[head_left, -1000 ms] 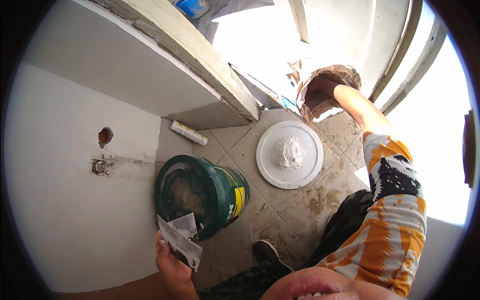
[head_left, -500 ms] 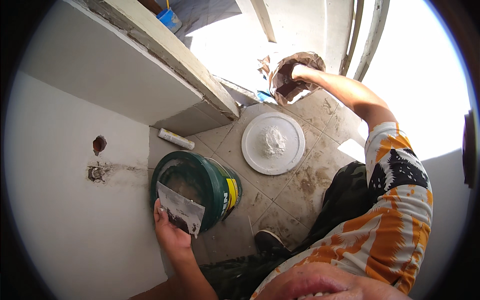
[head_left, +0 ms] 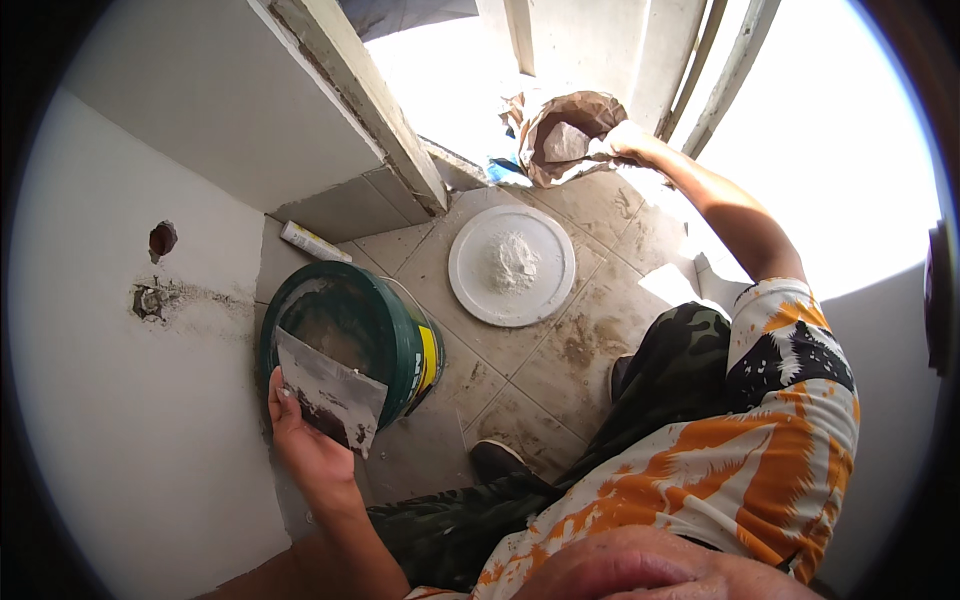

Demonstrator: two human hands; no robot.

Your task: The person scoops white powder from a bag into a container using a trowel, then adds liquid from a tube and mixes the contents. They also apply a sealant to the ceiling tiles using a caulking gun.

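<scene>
Gripping a smeared metal blade (head_left: pixel 333 385) at 8 o'clock, the left hand (head_left: pixel 312 445) hangs near the green bucket (head_left: pixel 402 335). At 1 o'clock, the right hand (head_left: pixel 628 140) meets the paper bag (head_left: pixel 588 108), its grip unclear. Powder (head_left: pixel 513 262) heaps on 1 white disc (head_left: pixel 467 268) below.

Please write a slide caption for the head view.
Left hand holding a blade, right hand at the paper bag, powder heaped on a disc.
</scene>
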